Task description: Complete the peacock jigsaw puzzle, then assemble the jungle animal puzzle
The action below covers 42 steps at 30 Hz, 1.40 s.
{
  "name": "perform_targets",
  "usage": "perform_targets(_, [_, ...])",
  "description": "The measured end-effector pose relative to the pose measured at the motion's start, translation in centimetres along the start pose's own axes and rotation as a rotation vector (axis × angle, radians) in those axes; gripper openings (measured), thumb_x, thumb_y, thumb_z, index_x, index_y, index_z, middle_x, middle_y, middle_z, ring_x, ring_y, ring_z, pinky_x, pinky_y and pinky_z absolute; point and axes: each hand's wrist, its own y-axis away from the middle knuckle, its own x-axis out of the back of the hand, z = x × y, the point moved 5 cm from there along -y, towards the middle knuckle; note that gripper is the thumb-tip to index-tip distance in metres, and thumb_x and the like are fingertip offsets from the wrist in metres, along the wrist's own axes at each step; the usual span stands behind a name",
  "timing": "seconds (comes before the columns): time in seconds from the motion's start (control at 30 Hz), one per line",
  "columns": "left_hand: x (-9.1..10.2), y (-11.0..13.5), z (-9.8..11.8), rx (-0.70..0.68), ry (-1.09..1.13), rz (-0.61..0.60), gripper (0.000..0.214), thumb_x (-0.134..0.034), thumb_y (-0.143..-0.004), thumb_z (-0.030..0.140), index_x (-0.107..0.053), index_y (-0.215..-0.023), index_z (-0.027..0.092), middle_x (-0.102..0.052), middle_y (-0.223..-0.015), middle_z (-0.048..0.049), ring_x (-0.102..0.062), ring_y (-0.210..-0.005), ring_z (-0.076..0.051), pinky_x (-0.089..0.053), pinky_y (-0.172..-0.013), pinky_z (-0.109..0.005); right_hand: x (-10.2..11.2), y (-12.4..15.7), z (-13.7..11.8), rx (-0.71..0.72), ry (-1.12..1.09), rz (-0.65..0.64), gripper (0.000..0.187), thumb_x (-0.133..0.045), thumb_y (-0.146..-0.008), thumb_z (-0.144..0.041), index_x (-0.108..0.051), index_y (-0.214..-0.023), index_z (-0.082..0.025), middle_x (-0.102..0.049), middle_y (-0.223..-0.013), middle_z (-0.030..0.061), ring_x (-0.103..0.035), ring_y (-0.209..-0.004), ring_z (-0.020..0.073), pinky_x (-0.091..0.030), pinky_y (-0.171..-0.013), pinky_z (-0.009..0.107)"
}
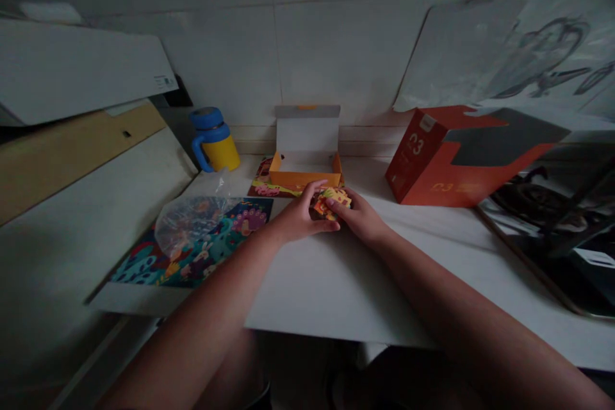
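Note:
A small stack of colourful jigsaw puzzle pieces (338, 195), yellow and orange with patterns, is held above the white table. My right hand (361, 218) grips the stack from the right, its thumb lying over the top piece. From the left, my left hand (305, 213) curves around the same stack, with its thumb along the near side and its fingers at the far side. Just beyond both hands stands an orange box (305, 177) with its lid raised. Under that box lies a colourful printed sheet (265, 187).
On the left, a clear plastic bag (189, 221) rests on a colourful picture board (144, 262). Behind them is a blue and yellow mug (223, 148). A large red-orange box (432, 166) and a dark tray (542, 269) with items occupy the right. A tiled wall closes the back.

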Motion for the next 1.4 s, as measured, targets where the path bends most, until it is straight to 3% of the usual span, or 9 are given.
perform_targets(0.07, [0.0, -0.1, 0.1, -0.031, -0.08, 0.033, 0.108, -0.101, -0.069, 0.046, -0.046, -0.16, 0.028, -0.056, -0.159, -0.0189, -0.052, -0.15, -0.038, -0.044, -0.124, -0.051, -0.2, 0.1, 0.1, -0.035, -0.068, 0.011, 0.054, -0.081, -0.09, -0.065, -0.071, -0.123, -0.023, -0.08, -0.115, 0.0075, -0.074, -0.104, 0.0299, -0.059, -0.092, 0.041])
perform_targets(0.3, [-0.1, 0.1, 0.5, -0.069, -0.199, 0.006, 0.095, -0.098, -0.074, 0.046, -0.051, -0.155, 0.028, -0.059, -0.157, -0.0161, -0.057, -0.146, -0.037, -0.044, -0.124, -0.052, -0.9, 0.4, -1.0, -0.02, -0.11, -0.019, 0.054, -0.083, -0.089, -0.063, -0.074, -0.122, -0.023, -0.08, -0.118, 0.0076, -0.073, -0.109, 0.0298, -0.058, -0.097, 0.04])
perform_targets(0.47, [0.2, 0.2, 0.6, -0.072, -0.214, -0.009, 0.095, -0.099, -0.072, 0.045, -0.053, -0.153, 0.028, -0.06, -0.156, -0.0161, -0.057, -0.145, -0.037, -0.044, -0.124, -0.053, -1.0, 0.4, 0.0, -0.145, -0.233, -0.049, 0.054, -0.082, -0.087, -0.068, -0.076, -0.115, -0.022, -0.081, -0.115, 0.0083, -0.075, -0.101, 0.0297, -0.061, -0.089, 0.039])
perform_targets(0.73, [0.2, 0.2, -0.2, 0.004, 0.024, -0.002, 0.062, -0.09, -0.086, 0.041, -0.063, -0.141, 0.027, -0.066, -0.147, -0.0152, -0.068, -0.131, -0.032, -0.057, -0.111, -0.047, -1.0, 0.4, -0.1, -0.128, -0.266, -0.076, 0.054, -0.082, -0.091, -0.065, -0.076, -0.124, -0.023, -0.08, -0.119, 0.0095, -0.073, -0.112, 0.0315, -0.062, -0.092, 0.04])
perform_targets(0.83, [0.3, 0.0, -0.3, 0.007, 0.132, -0.02, 0.064, -0.091, -0.085, 0.036, -0.064, -0.141, 0.027, -0.065, -0.149, -0.0143, -0.068, -0.132, -0.031, -0.056, -0.113, -0.046, -1.1, 0.7, -0.2, -0.156, -0.299, -0.073, 0.056, -0.08, -0.093, -0.064, -0.073, -0.129, -0.022, -0.08, -0.115, 0.0092, -0.074, -0.1, 0.0275, -0.062, -0.075, 0.033])
perform_targets(0.93, [0.4, -0.2, -0.4, 0.033, 0.211, -0.08, 0.064, -0.091, -0.085, 0.035, -0.064, -0.143, 0.028, -0.062, -0.154, -0.0137, -0.064, -0.138, -0.032, -0.052, -0.116, -0.048, -1.2, 1.1, -0.2, -0.227, -0.296, -0.072, 0.058, -0.079, -0.093, -0.064, -0.071, -0.133, -0.022, -0.079, -0.106, 0.0072, -0.071, -0.081, 0.0218, -0.053, -0.053, 0.026])
perform_targets(1.03, [0.7, -0.4, -0.6, 0.059, 0.239, -0.102, 0.062, -0.093, -0.083, 0.035, -0.068, -0.138, 0.026, -0.062, -0.154, -0.0129, -0.061, -0.141, -0.032, -0.049, -0.118, -0.049, -1.3, 1.4, -0.5, -0.279, -0.31, -0.101, 0.055, -0.078, -0.093, -0.065, -0.072, -0.129, -0.023, -0.078, -0.099, 0.0064, -0.067, -0.072, 0.0193, -0.047, -0.046, 0.024])
perform_targets(1.2, [0.8, -0.5, -0.9, 0.144, 0.339, -0.062, 0.063, -0.099, -0.076, 0.036, -0.07, -0.129, 0.022, -0.068, -0.143, -0.0136, -0.068, -0.127, -0.031, -0.055, -0.107, -0.044, -1.5, 1.6, -0.6, -0.305, -0.351, -0.156, 0.053, -0.072, -0.096, -0.072, -0.076, -0.11, -0.021, -0.074, -0.091, 0.0078, -0.064, -0.069, 0.0192, -0.045, -0.043, 0.024])
perform_targets(1.4, [2.0, -0.8, -0.6, 0.147, 0.495, 0.112, 0.057, -0.098, -0.076, 0.033, -0.07, -0.124, 0.02, -0.074, -0.126, -0.0107, -0.069, -0.12, -0.026, -0.055, -0.102, -0.037, -1.2, 1.4, -0.5, -0.373, -0.421, -0.114, 0.049, -0.073, -0.097, -0.066, -0.074, -0.113, -0.02, -0.073, -0.089, 0.0059, -0.062, -0.064, 0.0173, -0.042, -0.04, 0.022])
